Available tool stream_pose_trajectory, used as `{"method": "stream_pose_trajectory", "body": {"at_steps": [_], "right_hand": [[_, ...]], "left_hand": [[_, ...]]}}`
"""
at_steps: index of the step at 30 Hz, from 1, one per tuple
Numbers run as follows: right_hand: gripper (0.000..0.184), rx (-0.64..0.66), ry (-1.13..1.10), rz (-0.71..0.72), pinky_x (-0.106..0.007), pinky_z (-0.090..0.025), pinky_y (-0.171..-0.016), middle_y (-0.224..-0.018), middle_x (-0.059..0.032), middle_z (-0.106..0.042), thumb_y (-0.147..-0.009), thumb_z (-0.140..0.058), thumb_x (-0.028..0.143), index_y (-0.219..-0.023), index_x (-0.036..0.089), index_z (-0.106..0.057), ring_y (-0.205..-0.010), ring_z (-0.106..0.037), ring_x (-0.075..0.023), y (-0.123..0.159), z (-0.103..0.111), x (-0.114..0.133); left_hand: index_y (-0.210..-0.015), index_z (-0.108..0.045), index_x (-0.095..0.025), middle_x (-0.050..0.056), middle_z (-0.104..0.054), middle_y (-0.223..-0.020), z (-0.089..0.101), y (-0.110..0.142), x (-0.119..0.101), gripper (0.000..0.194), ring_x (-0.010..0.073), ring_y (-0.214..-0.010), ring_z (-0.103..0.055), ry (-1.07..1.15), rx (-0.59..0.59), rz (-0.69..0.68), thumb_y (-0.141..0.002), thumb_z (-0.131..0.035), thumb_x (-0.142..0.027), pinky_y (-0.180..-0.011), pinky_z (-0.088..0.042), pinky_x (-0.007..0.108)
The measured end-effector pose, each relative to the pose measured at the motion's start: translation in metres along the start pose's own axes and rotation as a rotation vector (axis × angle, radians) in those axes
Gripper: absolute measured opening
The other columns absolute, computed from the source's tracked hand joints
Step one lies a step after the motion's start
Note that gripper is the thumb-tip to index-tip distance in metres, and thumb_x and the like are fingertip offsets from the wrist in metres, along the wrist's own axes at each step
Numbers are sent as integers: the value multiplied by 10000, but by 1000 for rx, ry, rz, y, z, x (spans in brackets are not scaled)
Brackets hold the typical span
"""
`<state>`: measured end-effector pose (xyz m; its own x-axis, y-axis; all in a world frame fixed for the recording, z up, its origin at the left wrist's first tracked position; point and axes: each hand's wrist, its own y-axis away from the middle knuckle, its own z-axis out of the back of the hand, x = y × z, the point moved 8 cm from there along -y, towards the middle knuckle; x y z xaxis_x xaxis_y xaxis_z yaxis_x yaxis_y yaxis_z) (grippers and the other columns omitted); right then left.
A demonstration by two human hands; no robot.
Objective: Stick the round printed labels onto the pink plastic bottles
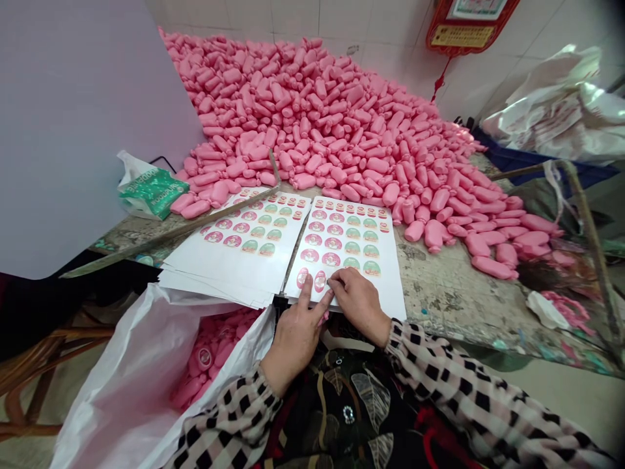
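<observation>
White sticker sheet (343,252) partly under hands (360,303)

Single head-worn view, forward and downward, close

Workshop, as indicated by the large heap of near-identical, bottle-shaped pink pieces (312,117) banked before a tiled wall (381,29), the worn, stained bench (432,280), printed sticker sheets (344,234) and an open white sack (117,365) holding further pink pieces.

Light glares off the rightmost plastic bag (551,117).
</observation>
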<state>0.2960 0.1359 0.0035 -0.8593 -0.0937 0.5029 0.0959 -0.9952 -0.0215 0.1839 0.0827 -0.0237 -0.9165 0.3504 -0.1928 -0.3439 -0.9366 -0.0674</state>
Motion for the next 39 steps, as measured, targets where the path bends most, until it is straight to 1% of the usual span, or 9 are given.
{"method": "stream_pose_trajectory", "body": {"at_steps": [6,9,15,19,25,29,32,35,39], "right_hand": [[223,-28,11,-72,-254,-320,-638,-865,-18,-597,-899,-408,339,-884,230,-602,-748,-542,-144,-1,0,-1],[222,-11,3,-58,-252,-320,-644,-855,-20,-599,-895,-415,341,-864,227,-603,-757,-541,-145,-3,0,0],[225,20,-8,-39,-249,-321,-648,-846,-24,-601,-889,-427,349,-839,223,-606,-773,-538,-148,-5,-1,-1],[216,30,-15,-31,-245,-324,-649,-848,-25,-611,-881,-440,344,-837,221,-611,-786,-542,-145,-7,0,1],[280,13,-7,-76,-251,-302,-573,-773,-22,-628,-830,-488,452,-771,215,-624,-687,-534,-144,-11,2,0],[218,40,-119,-158,-242,-316,-552,-702,7,-645,-749,-583,431,-709,222,-633,-651,-549,-132,-18,0,-8],[227,68,-230,-204,-236,-329,-532,-661,15,-645,-691,-621,439,-663,214,-638,-602,-547,-123,-23,-3,-15],[229,81,-329,-210,-231,-346,-524,-639,12,-640,-656,-642,431,-636,202,-637,-577,-541,-120,-27,-8,-18],[220,39,-420,-192,-234,-374,-537,-632,1,-634,-650,-645,412,-638,193,-639,-580,-541,-123,-31,-8,-23]], "left_hand": [[-1418,-205,-367,165,-50,-1517,-1,0,0,556,228,-940,-618,-2,9,-4,-905,-386,-249,-747,-496,348],[-1422,-179,-377,156,-63,-1518,-1,0,0,569,217,-914,-624,-13,9,1,-905,-389,-264,-737,-497,345],[-1406,-238,-382,145,-43,-1522,-1,0,0,537,212,-893,-626,1,7,10,-906,-385,-254,-735,-495,350],[-1425,-161,-380,146,-62,-1521,0,0,0,586,213,-914,-622,-1,-6,18,-903,-395,-256,-739,-497,343],[-1428,-164,-365,161,-59,-1518,-3,0,0,577,230,-945,-616,-4,7,5,-905,-381,-251,-729,-501,344],[-1418,-175,-394,142,-56,-1521,-3,0,1,587,222,-959,-613,-4,22,19,-899,-402,-241,-742,-495,335],[-1421,-159,-394,139,-54,-1522,-2,0,1,611,217,-967,-609,2,18,20,-893,-422,-237,-759,-491,334],[-1422,-148,-395,143,-68,-1520,-1,0,1,617,218,-962,-609,6,22,23,-893,-424,-241,-763,-491,343],[-1410,-212,-389,139,-38,-1523,-2,1,1,582,214,-944,-615,22,36,15,-891,-428,-239,-764,-492,345]]}}
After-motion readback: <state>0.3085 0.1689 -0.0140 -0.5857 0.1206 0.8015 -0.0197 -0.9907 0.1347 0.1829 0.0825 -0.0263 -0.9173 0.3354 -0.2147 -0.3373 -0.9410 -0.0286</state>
